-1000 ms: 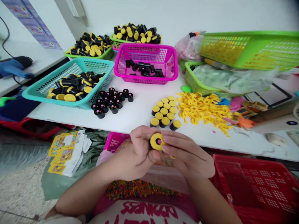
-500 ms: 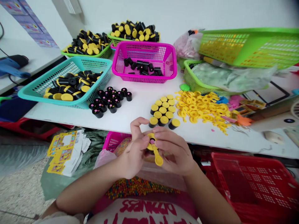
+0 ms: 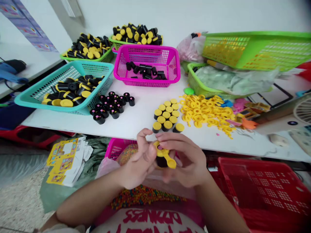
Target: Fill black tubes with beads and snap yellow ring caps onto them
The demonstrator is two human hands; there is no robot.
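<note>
Between my hands, above the table's front edge, is a black cup with a yellow ringed cap [image 3: 171,161] on its top; the cap's small round lid hangs out to the lower right. My left hand [image 3: 141,161] pinches the cup and cap from the left. Around the right side wrap the fingers of my right hand [image 3: 187,158]. Just beyond my fingers stand several black cups with yellow lids [image 3: 167,115]. To their right lies a pile of yellow caps [image 3: 206,110]. Open black cups with pink dots inside [image 3: 111,105] stand further left.
A teal basket [image 3: 97,66] and green baskets [image 3: 107,58] hold yellow-lidded cups. The magenta basket [image 3: 147,48] holds black cups. Colourful beads [image 3: 145,195] lie below my hands. At the right are a red crate [image 3: 264,187] and a fan [image 3: 286,113].
The cup and cap in my hands have tilted, and the small hanging lid has swung to the right. The whole view has shifted slightly.
</note>
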